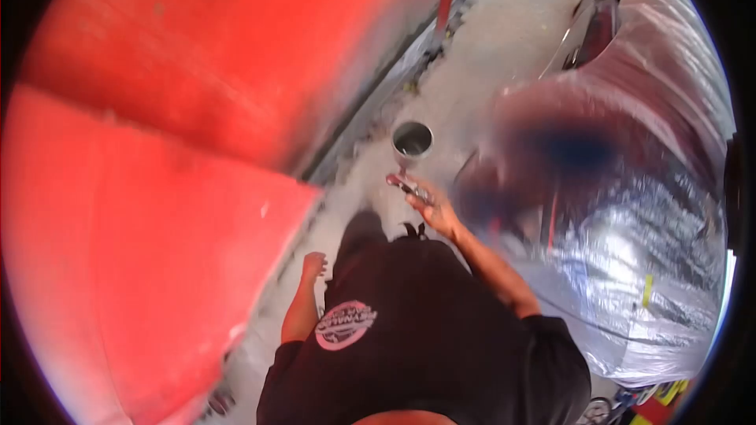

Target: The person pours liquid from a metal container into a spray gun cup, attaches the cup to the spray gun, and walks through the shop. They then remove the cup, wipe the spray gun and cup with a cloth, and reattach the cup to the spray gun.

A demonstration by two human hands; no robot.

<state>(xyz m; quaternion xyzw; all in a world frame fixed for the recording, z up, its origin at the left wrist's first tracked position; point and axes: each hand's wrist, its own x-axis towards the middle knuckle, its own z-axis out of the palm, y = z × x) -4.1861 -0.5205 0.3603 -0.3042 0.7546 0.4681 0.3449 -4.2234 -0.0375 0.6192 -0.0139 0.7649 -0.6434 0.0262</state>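
My right hand is wrapped around a small metallic spray gun with reddish parts, held out in front of my body. A round container with a pale rim and a dark inside appears just beyond the spray gun, overlapping the floor in this view. My left hand hangs low at my side, near the large red panel. Its fingers are loosely bent and a little apart, with nothing visible in them.
On the right stands a vehicle-like shape draped in shiny plastic sheeting, with dark red surface showing. Large red panels fill the left side, blurred. A pale, dusty floor runs between them. Colourful items lie at the lower right.
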